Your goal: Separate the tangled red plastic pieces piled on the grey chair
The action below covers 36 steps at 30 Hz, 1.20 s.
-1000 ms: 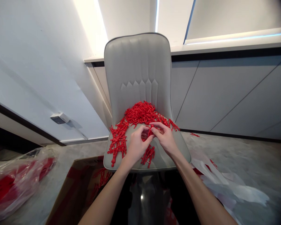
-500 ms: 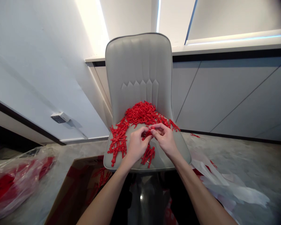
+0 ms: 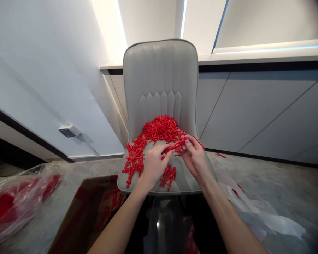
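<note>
Both hands work just above a grey chair seat (image 3: 187, 181). The right hand (image 3: 193, 157) is closed, its thumb and fingers pinching the upper end of a long red plastic strip (image 3: 175, 146). The left hand (image 3: 155, 165) is curled, with its fingertips at the strip's lower end, though whether they grip it is hard to tell. The strip lies across the gap between the hands, its long axis rising toward the right hand. A heap of red plastic pieces (image 3: 160, 128) lies just beyond the hands, and a small red cluster (image 3: 168, 177) lies nearer, below them on the seat.
</note>
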Motion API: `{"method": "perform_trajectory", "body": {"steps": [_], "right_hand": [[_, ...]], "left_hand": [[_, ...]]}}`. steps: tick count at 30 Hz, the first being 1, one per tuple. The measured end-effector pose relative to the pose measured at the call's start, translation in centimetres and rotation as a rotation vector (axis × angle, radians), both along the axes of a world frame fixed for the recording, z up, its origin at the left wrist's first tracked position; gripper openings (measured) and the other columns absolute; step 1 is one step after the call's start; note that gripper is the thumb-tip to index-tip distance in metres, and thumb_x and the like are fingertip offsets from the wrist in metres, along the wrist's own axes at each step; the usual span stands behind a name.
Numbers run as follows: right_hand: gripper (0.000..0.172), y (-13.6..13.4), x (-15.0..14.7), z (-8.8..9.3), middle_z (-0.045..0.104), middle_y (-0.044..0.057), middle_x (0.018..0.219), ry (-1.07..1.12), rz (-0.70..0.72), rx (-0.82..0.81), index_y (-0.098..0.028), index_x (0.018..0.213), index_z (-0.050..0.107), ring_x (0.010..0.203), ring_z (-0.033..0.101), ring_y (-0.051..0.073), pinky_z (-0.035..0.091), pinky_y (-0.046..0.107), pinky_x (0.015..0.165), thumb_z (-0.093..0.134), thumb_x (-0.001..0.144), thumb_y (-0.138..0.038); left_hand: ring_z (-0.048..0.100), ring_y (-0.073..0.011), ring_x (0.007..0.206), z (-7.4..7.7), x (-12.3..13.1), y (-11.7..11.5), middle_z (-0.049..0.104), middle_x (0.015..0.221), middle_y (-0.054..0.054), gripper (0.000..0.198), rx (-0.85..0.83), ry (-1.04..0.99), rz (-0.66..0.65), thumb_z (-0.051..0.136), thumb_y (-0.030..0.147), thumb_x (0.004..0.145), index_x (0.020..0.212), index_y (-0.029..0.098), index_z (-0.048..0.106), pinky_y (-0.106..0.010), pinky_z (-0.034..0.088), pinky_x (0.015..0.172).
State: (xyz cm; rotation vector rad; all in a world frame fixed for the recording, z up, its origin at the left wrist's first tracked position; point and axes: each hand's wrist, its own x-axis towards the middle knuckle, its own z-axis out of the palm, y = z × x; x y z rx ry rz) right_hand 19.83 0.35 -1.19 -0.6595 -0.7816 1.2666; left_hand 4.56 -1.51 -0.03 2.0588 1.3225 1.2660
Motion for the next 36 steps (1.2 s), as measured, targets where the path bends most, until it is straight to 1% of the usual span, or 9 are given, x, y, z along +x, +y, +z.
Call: {"method": "perform_trajectory", "body": {"steps": [6, 13, 18, 22, 24, 27, 29, 32, 36], "right_hand": [[0.022, 0.1, 0.0, 0.1, 0.067, 0.003, 0.108, -0.018, -0.042, 0.001, -0.026, 0.093, 0.066, 0.069, 0.052, 0.011, 0.051, 0.031, 0.071, 0.077, 0.078, -0.039], [0.02, -0.2, -0.3, 0.6, 0.066, 0.002, 0.105, 0.043, -0.027, -0.04, -0.025, 0.09, 0.066, 0.069, 0.051, 0.01, 0.051, 0.03, 0.072, 0.078, 0.077, -0.034], [0.02, -0.2, -0.3, 0.3, 0.067, 0.002, 0.105, 0.035, -0.025, -0.029, -0.025, 0.092, 0.066, 0.069, 0.052, 0.011, 0.051, 0.03, 0.07, 0.077, 0.078, -0.035], [0.031, -0.1, -0.4, -0.2, 0.068, 0.003, 0.115, -0.051, 0.035, -0.012, -0.028, 0.105, 0.066, 0.069, 0.055, 0.011, 0.05, 0.03, 0.068, 0.077, 0.079, -0.041], [0.038, -0.1, -0.7, -0.5, 0.071, 0.005, 0.112, -0.131, 0.091, -0.004, -0.027, 0.109, 0.066, 0.072, 0.058, 0.014, 0.05, 0.031, 0.067, 0.08, 0.076, -0.041], [0.032, 0.0, -1.0, -0.9, 0.073, 0.005, 0.096, -0.201, 0.11, 0.049, -0.024, 0.099, 0.068, 0.071, 0.059, 0.015, 0.049, 0.031, 0.067, 0.082, 0.075, -0.039], [0.025, 0.0, -1.2, -1.0, 0.073, 0.004, 0.091, -0.209, 0.09, 0.084, -0.022, 0.091, 0.069, 0.069, 0.058, 0.015, 0.049, 0.032, 0.068, 0.082, 0.076, -0.038], [0.024, 0.0, -1.2, -1.0, 0.073, 0.005, 0.091, -0.226, 0.07, 0.095, -0.022, 0.089, 0.071, 0.07, 0.058, 0.015, 0.049, 0.032, 0.068, 0.082, 0.077, -0.039], [0.025, -0.1, -1.2, -0.9, 0.074, 0.005, 0.092, -0.247, 0.046, 0.096, -0.022, 0.089, 0.071, 0.07, 0.059, 0.016, 0.049, 0.031, 0.068, 0.082, 0.076, -0.04]], "left_hand": [[0.068, -0.0184, 0.084, -0.1, 0.0, 0.0, 0.074, 0.092, -0.004, 0.012, 0.108, 0.028, 0.115, 0.06, 0.023, 0.093, 0.098, 0.02, 0.07, -0.031, 0.052, 0.08], [0.067, -0.0189, 0.086, 0.1, 0.0, -0.3, 0.073, 0.092, -0.004, 0.012, 0.137, 0.045, 0.138, 0.056, 0.022, 0.095, 0.094, 0.021, 0.068, -0.032, 0.051, 0.081], [0.068, -0.02, 0.086, 0.2, -0.1, -0.4, 0.074, 0.091, -0.004, 0.015, 0.148, 0.086, 0.152, 0.054, 0.023, 0.095, 0.093, 0.021, 0.069, -0.033, 0.051, 0.081], [0.069, -0.0202, 0.087, 0.4, 0.0, -0.5, 0.075, 0.093, -0.004, 0.015, 0.138, 0.082, 0.127, 0.055, 0.023, 0.095, 0.094, 0.021, 0.07, -0.033, 0.051, 0.081], [0.069, -0.0199, 0.087, 0.5, 0.0, -0.6, 0.075, 0.095, -0.004, 0.015, 0.132, 0.059, 0.101, 0.055, 0.023, 0.095, 0.094, 0.022, 0.07, -0.033, 0.052, 0.081], [0.069, -0.0184, 0.085, 0.6, 0.1, -0.5, 0.075, 0.094, -0.004, 0.013, 0.128, 0.017, 0.101, 0.057, 0.023, 0.095, 0.096, 0.021, 0.07, -0.032, 0.052, 0.08], [0.068, -0.0176, 0.081, 0.7, 0.0, -0.5, 0.075, 0.091, -0.003, 0.011, 0.136, 0.001, 0.122, 0.061, 0.023, 0.092, 0.096, 0.021, 0.07, -0.031, 0.052, 0.077], [0.066, -0.0166, 0.078, 0.7, -0.1, -0.4, 0.074, 0.087, -0.002, 0.008, 0.142, -0.011, 0.129, 0.064, 0.02, 0.088, 0.094, 0.02, 0.07, -0.03, 0.052, 0.075], [0.065, -0.0163, 0.078, 0.7, 0.1, -0.4, 0.072, 0.084, -0.001, 0.008, 0.12, -0.016, 0.135, 0.062, 0.015, 0.085, 0.088, 0.02, 0.068, -0.029, 0.051, 0.075]]}}
